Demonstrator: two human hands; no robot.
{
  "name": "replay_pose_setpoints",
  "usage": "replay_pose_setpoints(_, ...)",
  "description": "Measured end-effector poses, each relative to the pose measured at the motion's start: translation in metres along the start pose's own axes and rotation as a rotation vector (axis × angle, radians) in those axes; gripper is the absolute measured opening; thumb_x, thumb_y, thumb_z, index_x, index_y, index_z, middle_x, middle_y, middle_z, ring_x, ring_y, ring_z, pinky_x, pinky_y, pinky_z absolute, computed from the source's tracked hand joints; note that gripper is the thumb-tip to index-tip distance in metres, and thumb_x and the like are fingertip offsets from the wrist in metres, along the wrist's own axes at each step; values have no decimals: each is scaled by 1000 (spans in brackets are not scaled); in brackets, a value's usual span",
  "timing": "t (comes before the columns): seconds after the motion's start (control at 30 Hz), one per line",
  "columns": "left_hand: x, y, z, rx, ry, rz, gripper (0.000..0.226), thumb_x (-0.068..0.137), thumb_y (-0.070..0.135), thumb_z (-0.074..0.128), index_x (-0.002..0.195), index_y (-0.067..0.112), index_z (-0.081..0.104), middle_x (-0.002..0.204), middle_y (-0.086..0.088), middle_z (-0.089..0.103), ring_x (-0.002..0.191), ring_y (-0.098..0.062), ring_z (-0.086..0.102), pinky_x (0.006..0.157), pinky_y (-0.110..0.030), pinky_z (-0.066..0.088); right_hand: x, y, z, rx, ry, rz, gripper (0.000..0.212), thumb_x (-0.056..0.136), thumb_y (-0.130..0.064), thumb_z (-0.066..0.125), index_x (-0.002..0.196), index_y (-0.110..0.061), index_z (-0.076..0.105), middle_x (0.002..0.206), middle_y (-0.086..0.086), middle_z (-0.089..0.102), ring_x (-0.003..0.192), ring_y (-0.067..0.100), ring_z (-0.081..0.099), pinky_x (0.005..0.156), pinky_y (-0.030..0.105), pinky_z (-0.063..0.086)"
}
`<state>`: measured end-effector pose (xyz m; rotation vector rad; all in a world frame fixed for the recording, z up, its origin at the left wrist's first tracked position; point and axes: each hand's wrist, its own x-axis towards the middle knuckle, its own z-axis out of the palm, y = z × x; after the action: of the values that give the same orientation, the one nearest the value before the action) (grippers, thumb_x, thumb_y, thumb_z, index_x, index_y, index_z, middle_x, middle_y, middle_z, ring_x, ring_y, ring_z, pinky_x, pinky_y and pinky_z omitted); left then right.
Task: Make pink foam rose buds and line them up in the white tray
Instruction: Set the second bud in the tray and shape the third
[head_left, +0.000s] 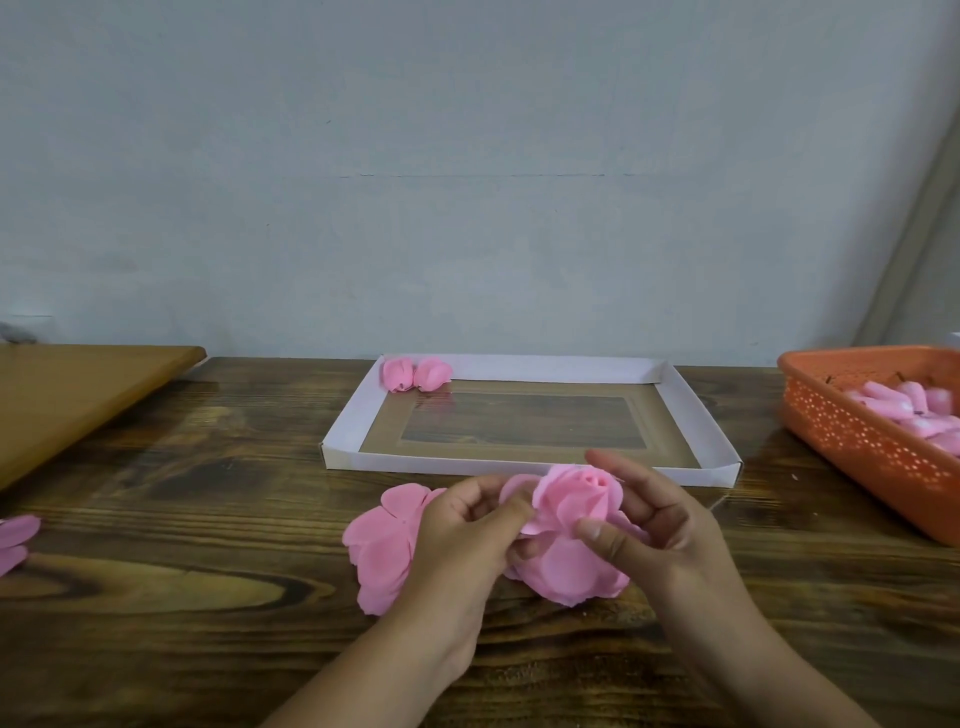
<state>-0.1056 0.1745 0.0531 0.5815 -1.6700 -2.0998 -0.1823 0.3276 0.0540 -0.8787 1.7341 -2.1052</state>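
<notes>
Pink foam rose bud (576, 496) sits between both hands, just near of the white tray (691, 415). Left hand (467, 525) pinches its petals with curled fingers; right hand (649, 525) curls round its right side, thumb pressing in. Two finished buds (415, 374) lie in the tray's far left corner.

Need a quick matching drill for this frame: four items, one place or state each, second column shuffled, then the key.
Things:
1. finished buds
2. rose bud being wrapped
3. orange basket
4. loose petal stack

Places:
A. right edge of the table
B. flat on the table beside the left hand
C. far left corner of the white tray
D. held between both hands, right hand included

Pairs: 1-C, 2-D, 3-A, 4-B
</notes>
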Motion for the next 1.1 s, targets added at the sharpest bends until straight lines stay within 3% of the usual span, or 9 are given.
replay_pose_setpoints(0.07,-1,-1,1,10,6,16,10,93,24,72,98,21,80,98,-4,80,97,-30,75,92,-51,59,0,-1,2,-7,-1,6,59,64,-27,82,121,-25,69,110,-1,77,100,17,74,73,22,59)
replay_pose_setpoints(0.17,-2,-1,2,11,2,39,16,94,32,68,99,22,81,98,-5,79,99,-31,74,93,-52,59,0,-3,4,-45,-11,-28,41,69,-25,78,110,-31,77,107,0,78,98,18,74,73,24,59)
replay_pose_setpoints(0.33,-4,1,3,15,-87,79,42,80,50,68,102,16,80,102,-12,78,104,-36,71,96,-55,57,-1,-6,7,-21,14,-45,27,70,-17,76,95,-26,81,98,3,79,91,17,75,71,20,57)
replay_pose_setpoints(0.53,-4,3,2,-7,-191,81,34,104,27,49,103,18,82,107,-6,78,106,-22,73,94,-39,60,0,-6,6,-30,43,-39,29,68,-25,77,96,-31,80,97,1,79,91,13,73,71,18,56)
replay_pose_setpoints(0.67,-4,2,-2,57,-215,120,38,98,1,52,108,24,81,109,-6,78,108,-22,71,94,-36,59,0,-5,5,-29,34,-30,32,70,-28,76,102,-31,79,103,1,78,96,15,72,75,22,57)
replay_pose_setpoints(0.77,-5,1,-1,130,-199,161,32,97,6,62,112,29,79,109,-1,78,105,-16,71,88,-30,58,0,-4,5,-10,29,-18,34,70,-27,77,103,-30,80,104,2,78,98,17,73,76,22,57)
replay_pose_setpoints(0.83,-5,0,1,127,-186,175,21,97,22,66,113,29,79,109,3,78,103,-14,72,85,-28,58,1,-5,6,-4,29,-18,33,72,-25,76,104,-29,80,104,3,78,98,18,73,77,23,57)
replay_pose_setpoints(0.93,-5,-1,0,99,-189,234,40,82,47,69,113,24,78,101,0,79,92,-12,73,75,-22,57,1,-5,5,14,52,-23,32,73,-24,76,105,-28,80,104,5,78,98,21,74,78,28,60)
replay_pose_setpoints(1.1,-8,-2,2,130,-169,339,27,90,28,70,115,21,78,104,2,80,100,-11,74,78,-20,57,0,-6,5,14,48,-24,33,74,-25,75,106,-29,79,106,5,78,101,22,73,81,36,62)
